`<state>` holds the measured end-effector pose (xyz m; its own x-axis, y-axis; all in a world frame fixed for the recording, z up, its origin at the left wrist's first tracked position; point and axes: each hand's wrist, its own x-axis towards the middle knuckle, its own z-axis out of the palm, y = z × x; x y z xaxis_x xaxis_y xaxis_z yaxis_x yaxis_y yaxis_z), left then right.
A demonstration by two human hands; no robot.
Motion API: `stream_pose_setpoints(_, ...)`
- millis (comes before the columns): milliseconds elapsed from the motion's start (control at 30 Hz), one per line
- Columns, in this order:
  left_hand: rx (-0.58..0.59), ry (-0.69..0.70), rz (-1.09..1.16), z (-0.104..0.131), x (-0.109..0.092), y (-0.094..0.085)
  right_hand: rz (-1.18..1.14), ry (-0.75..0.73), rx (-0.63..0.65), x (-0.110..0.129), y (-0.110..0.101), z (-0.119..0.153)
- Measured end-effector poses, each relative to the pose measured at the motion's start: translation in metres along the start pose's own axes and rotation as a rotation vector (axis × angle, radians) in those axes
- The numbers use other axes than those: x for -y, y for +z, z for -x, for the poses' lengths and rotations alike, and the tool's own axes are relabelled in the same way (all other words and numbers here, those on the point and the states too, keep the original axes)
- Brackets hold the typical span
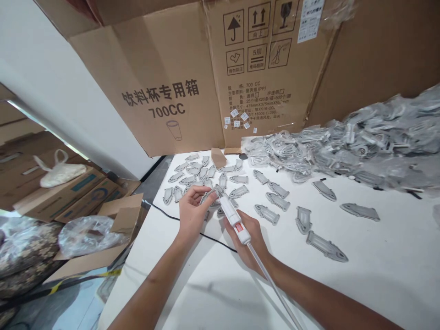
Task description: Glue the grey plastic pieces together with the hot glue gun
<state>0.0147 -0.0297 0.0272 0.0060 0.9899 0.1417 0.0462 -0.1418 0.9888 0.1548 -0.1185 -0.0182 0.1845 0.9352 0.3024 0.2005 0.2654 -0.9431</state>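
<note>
My left hand (pixel 192 208) is closed on a small grey plastic part (pixel 210 195), pinching it between thumb and fingers. In my right hand (pixel 252 233) is a white pen-shaped glue gun (pixel 230 213) with a red patch on its body. A long translucent rod (pixel 270 279) runs out of its rear end, over my right forearm. The gun's front end meets or nearly meets the held part; I cannot tell whether they touch. Around both hands, several like grey parts (pixel 277 201) lie flat on the white table (pixel 220 293).
A big cardboard box (pixel 165 55) stands along the table's back edge. Plastic-bagged grey parts (pixel 343 142) are heaped at the back right. A black cable (pixel 168 214) crosses the table under my arms. Left of the table are an opened carton (pixel 127 220) and stacked boxes (pixel 82 192).
</note>
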Motion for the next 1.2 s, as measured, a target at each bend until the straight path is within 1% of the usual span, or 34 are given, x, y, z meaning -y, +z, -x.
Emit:
stream_pose_setpoints(200, -0.017, 0.027, -0.016, 0.0004, -0.0005, 0.0009, 0.002, 0.025, 0.008, -0.0006, 0.0007, -0.0001)
stream_pose_setpoints(333, -0.021, 0.039, -0.034, 0.0, -0.0003, 0.0007, 0.055, 0.047, 0.014, -0.0008, 0.0009, 0.0006)
stream_pose_setpoints(567, -0.029, 0.029, -0.033, 0.0004, 0.0001, 0.0006, 0.063, 0.085, 0.009, -0.0027, -0.0005, 0.0021)
stream_pose_setpoints(733, -0.026, 0.031, -0.037, 0.0005, 0.0009, 0.0008, 0.046, 0.084, 0.002, -0.0034, -0.0003, 0.0029)
stream_pose_setpoints(900, -0.022, 0.04, -0.036, 0.0002, 0.0021, 0.0009, 0.048, 0.048, -0.012, -0.0063, 0.0001, 0.0035)
stream_pose_setpoints(1033, -0.037, 0.071, -0.052, -0.0002, 0.0029, 0.0011, 0.059, 0.049, -0.028, -0.0082, -0.0006, 0.0027)
stream_pose_setpoints(1200, -0.038, 0.135, -0.089, -0.0001, 0.0024, 0.0006, 0.017, 0.126, -0.023, -0.0063, -0.0015, 0.0017)
